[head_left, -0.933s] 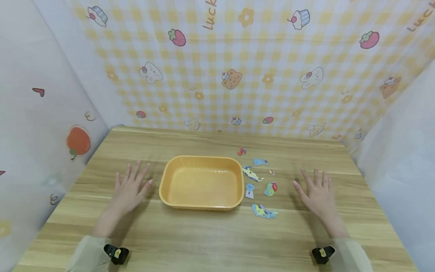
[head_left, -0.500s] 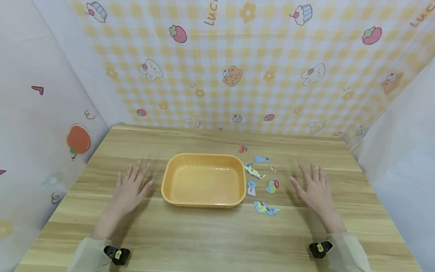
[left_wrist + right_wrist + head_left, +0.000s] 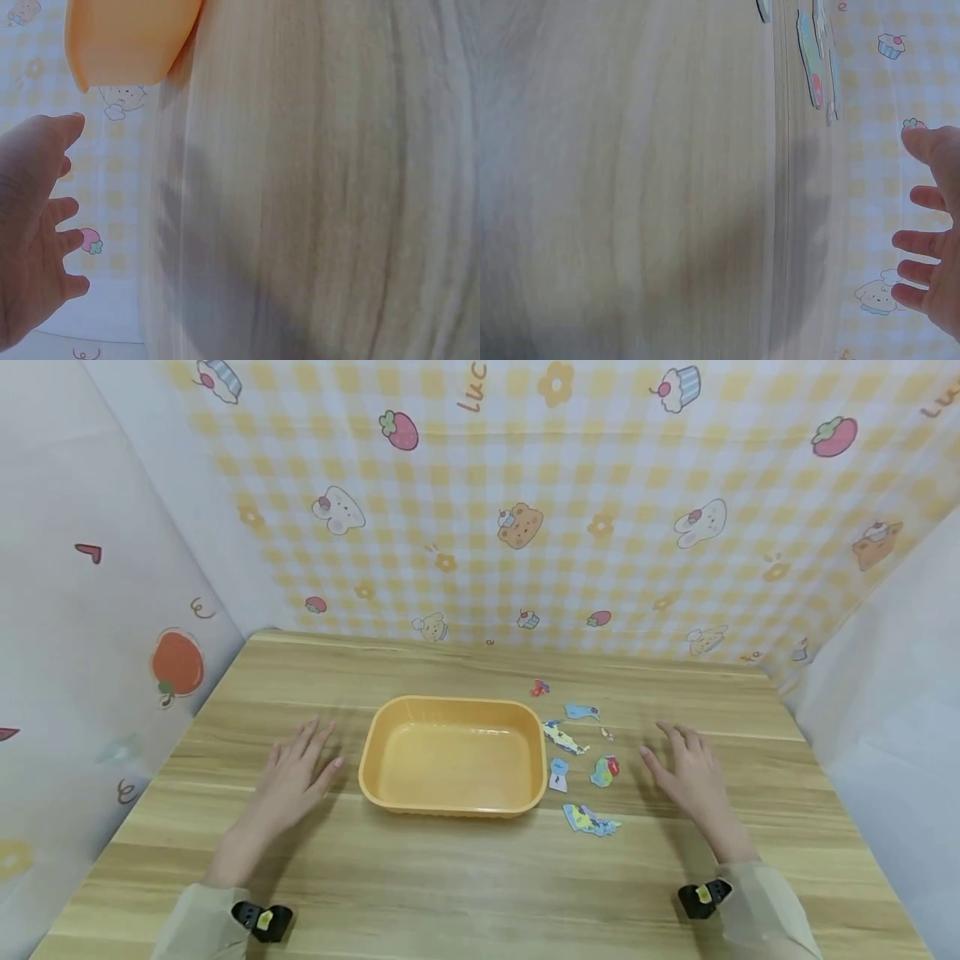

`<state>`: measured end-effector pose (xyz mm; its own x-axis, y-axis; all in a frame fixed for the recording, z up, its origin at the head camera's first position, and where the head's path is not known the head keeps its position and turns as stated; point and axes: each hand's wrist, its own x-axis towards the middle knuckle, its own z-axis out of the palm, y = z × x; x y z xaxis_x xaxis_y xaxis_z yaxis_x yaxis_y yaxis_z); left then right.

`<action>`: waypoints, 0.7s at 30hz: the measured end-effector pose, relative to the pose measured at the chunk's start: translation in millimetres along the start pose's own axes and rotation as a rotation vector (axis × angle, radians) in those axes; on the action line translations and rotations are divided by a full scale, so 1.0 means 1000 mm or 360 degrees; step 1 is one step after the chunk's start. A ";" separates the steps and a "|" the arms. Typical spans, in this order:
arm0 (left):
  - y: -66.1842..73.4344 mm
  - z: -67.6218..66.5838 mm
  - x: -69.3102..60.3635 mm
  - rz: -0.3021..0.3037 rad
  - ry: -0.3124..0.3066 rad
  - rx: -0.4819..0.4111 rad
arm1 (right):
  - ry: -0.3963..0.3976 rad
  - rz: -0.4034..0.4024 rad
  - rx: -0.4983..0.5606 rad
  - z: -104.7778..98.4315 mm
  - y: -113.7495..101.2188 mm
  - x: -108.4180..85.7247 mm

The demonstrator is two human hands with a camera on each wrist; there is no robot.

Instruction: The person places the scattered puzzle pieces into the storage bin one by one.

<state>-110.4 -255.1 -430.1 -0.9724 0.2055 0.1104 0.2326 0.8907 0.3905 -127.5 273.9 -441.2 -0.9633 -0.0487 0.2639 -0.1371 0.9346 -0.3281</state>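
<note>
In the head view a yellow-orange plastic tray (image 3: 453,812) sits mid-table. My left hand (image 3: 292,781) is held to the left of it, fingers spread and holding nothing; the left wrist view shows that hand (image 3: 37,225) raised over the table, apart from the tray's corner (image 3: 127,45). Right of the tray lie several flat printed paper cutouts, among them a blue-and-yellow one (image 3: 591,821), a green-and-red one (image 3: 604,771) and a small red one (image 3: 539,687). Right of these hovers my right hand (image 3: 690,777), fingers loosely extended, touching none; the right wrist view shows this hand (image 3: 934,232) empty too.
The wood-grain table (image 3: 450,893) meets a yellow checked backdrop (image 3: 480,468) with cartoon prints. White panels stand at the left (image 3: 75,635) and right (image 3: 892,693). Each wrist wears a black camera strap, at the left (image 3: 262,921) and right (image 3: 703,899).
The right hand has shifted slightly left, toward the cutouts, and its fingers bend a little more. The left hand's fingers have drawn slightly closer. The whole head view has moved a bit.
</note>
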 end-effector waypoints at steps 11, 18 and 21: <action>0.009 -0.003 0.001 -0.0015 0.0019 -0.0237 | -0.0134 0.0045 0.0120 0.006 -0.009 0.012; 0.011 -0.002 0.001 -0.0056 -0.0063 -0.0434 | -0.0232 0.0063 0.0165 0.003 -0.012 0.019; 0.012 -0.002 0.002 -0.0048 -0.0080 -0.0487 | -0.0257 0.0074 0.0196 0.001 -0.012 0.022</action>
<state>-109.1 -245.2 -423.1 -0.9769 0.2073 0.0523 0.1908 0.7347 0.6510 -147.2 261.3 -432.8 -0.9924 -0.0716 0.1002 -0.1092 0.8874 -0.4478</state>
